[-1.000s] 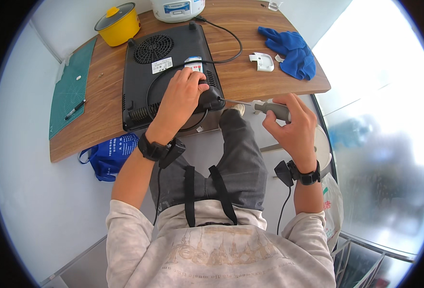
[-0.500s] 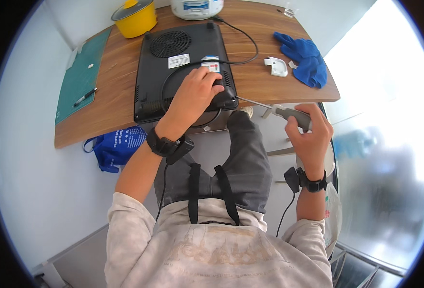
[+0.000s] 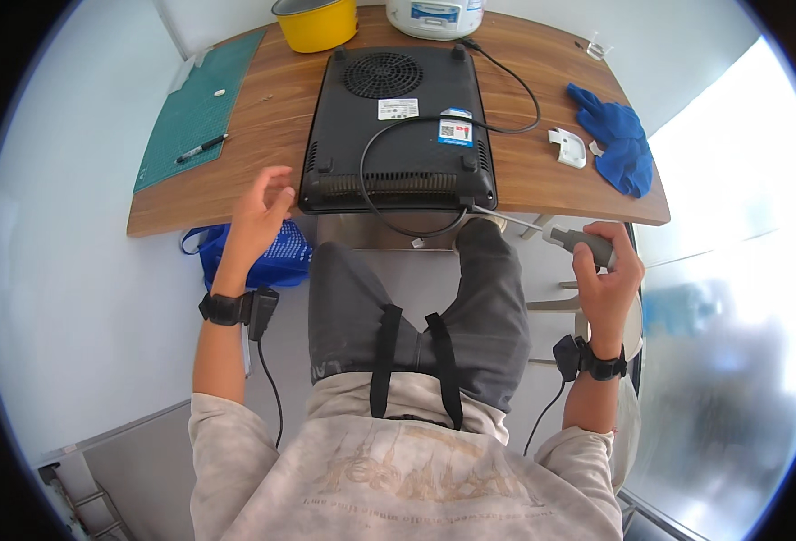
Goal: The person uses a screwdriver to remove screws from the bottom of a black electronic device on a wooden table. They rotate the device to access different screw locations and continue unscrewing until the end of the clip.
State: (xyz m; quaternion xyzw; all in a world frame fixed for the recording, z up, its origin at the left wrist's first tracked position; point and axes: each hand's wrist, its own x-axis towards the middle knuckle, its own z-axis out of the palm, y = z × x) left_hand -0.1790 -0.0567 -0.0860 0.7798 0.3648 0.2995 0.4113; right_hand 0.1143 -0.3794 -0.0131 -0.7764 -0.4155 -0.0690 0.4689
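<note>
Right hand (image 3: 609,270) is the tool side; we see it pinching a screwdriver with a grey handle and thin metal shaft (image 3: 571,239) between thumb and curled fingers; the tool's long axis runs from that hand up and leftward, pointing at the near right corner of a flat black plastic appliance with a round fan grille (image 3: 407,155); whether the tip touches the corner we can't tell.

The appliance lies grille side up on the brown wood-grain table (image 3: 272,135), ahead of both hands; from the right hand it sits leftward and a bit farther off; its near side runs along the table's near edge, and with the lens bend we can't say which of its sides is longer.

Left hand (image 3: 258,212) is just beside the near left corner, fingers loosely spread and curved, nothing seen in it; of the two hands it's nearer the appliance body, contact not visible.

Room: a wood strip separates the appliance from the green gridded cutting mat (image 3: 195,122); more wood on the right, up to the small white plastic piece (image 3: 569,150) and crumpled blue cloth (image 3: 628,149); the black power cord (image 3: 362,167) crosses the appliance and droops past the near edge, close by the shaft.
</note>
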